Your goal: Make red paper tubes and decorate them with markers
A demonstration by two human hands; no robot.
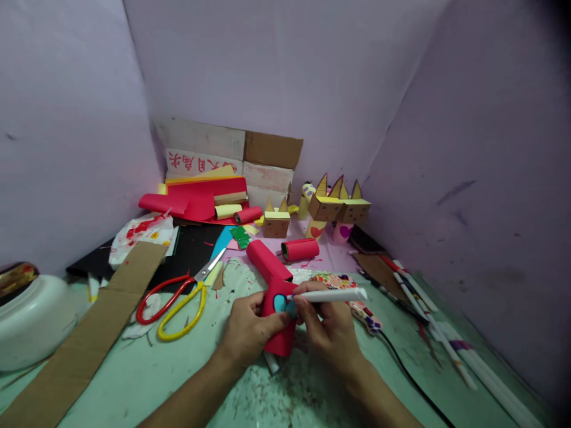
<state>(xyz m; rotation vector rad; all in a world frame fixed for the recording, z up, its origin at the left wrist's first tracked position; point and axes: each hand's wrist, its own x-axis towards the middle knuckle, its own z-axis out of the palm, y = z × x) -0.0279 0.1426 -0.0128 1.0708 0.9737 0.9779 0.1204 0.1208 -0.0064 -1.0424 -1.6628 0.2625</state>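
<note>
Head view: the left hand (252, 330) grasps a red paper tube (280, 346), thumb pressed over the blue paper heart (279, 303) on its face, while the right hand (329, 326) pinches a white marker (336, 295). The tube's long axis runs away from the wearer; the marker lies crosswise, its tip pointing left at the heart, contact too fine to tell. Beyond the grip lies another red roll (267, 260); left of it, scissors (200, 276).
</note>
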